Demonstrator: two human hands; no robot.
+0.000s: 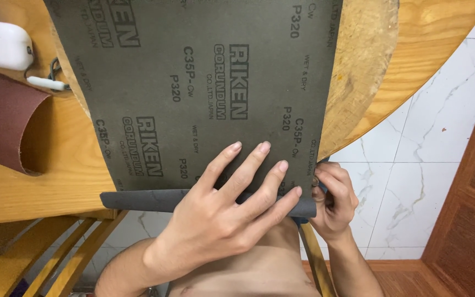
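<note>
White marble-patterned floor tiles (413,165) showed below the curved edge of a round wooden table (430,38), seen from a head-worn camera looking straight down. Across the table lay a large dark grey sheet of sandpaper (193,71), its printed backing facing up, over a pale round wooden board (364,60). The sheet's near edge curled over into a roll along the table's edge.

The left hand (226,214) lay flat and spread on the sheet, four fingertips (264,147) pressing the paper just above the rolled edge, holding nothing in a closed grasp. The right hand (333,201) sat just beyond the right end of that roll, fingers curled inward around something small; what it gripped was too hidden to tell. The two hands were near each other, with the roll's end between them.

Well away from the pressing hand, toward the table's far left, a curled reddish-brown sandpaper roll (1,126) rested on the wood. Beyond it sat a white earbud case (1,44) and a small white cable plug (45,83). Wooden chair slats (72,247) showed beneath the table edge, below the left forearm.
</note>
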